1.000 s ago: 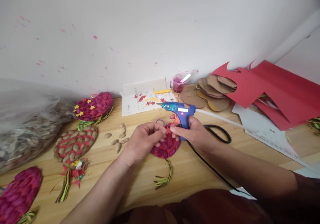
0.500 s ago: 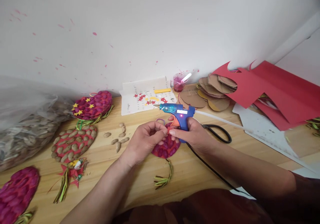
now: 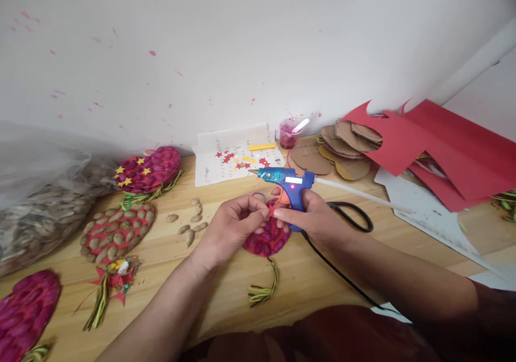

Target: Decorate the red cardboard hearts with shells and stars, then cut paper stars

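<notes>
My right hand (image 3: 318,219) is wrapped round a blue hot-glue gun (image 3: 285,181), its nozzle pointing left and a red light lit on its side. A white glue stick (image 3: 358,192) pokes out of its back. My left hand (image 3: 231,227) is closed in a pinch on something small I cannot make out, fingertips meeting my right thumb. Under both hands lies a round red disc covered in magenta shells (image 3: 266,239), with a green-yellow tassel (image 3: 264,291) trailing toward me. A purple loop (image 3: 258,195) sits at the disc's far edge.
Similar shell discs (image 3: 149,171) (image 3: 115,232) (image 3: 26,311) lie at left, by loose peanuts (image 3: 191,225) and a plastic bag of shells (image 3: 38,211). A paper with red stars (image 3: 236,160), a pink cup (image 3: 287,133), cardboard rounds (image 3: 342,149), red paper (image 3: 451,147) and black scissors (image 3: 352,215) stand behind.
The glue gun has tipped slightly, its nozzle a little further left. Both hands stay together over the disc.
</notes>
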`<state>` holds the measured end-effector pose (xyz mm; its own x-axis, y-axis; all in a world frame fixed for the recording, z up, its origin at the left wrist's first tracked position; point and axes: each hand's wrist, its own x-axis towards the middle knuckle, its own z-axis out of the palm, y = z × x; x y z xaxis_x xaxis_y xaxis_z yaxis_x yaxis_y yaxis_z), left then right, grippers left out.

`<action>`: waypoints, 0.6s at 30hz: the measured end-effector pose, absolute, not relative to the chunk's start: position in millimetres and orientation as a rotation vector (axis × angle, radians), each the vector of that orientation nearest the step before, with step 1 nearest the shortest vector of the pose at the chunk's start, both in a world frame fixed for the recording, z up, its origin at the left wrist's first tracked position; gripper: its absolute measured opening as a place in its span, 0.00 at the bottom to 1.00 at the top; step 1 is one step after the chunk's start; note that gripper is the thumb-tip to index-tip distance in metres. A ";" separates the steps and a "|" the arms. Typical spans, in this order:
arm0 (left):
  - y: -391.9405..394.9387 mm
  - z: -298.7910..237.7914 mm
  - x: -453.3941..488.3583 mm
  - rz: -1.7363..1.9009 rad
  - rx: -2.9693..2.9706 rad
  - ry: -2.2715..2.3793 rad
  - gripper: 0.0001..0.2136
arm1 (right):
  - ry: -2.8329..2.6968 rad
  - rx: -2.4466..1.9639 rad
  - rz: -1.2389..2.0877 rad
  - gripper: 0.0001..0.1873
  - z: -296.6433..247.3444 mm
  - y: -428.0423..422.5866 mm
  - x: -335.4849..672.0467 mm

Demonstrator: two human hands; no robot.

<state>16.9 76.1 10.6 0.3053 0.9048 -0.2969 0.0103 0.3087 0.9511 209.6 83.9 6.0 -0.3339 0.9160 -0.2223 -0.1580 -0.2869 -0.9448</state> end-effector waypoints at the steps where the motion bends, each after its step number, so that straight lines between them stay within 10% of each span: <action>1: 76.4 11.0 16.8 0.765 1.089 1.082 0.12 | -1.162 -1.073 1.735 0.20 5.8 84.0 209.5; 18: 40.6 15.6 -16.6 0.741 2.034 1.342 0.06 | -1.613 -1.330 1.361 0.10 6.2 86.9 218.4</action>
<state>-16.6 40.6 15.6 0.3379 0.9322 0.1299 0.6061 -0.3211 0.7277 218.4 86.9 6.2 -0.2865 0.9488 -0.1327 0.2905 -0.0460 -0.9558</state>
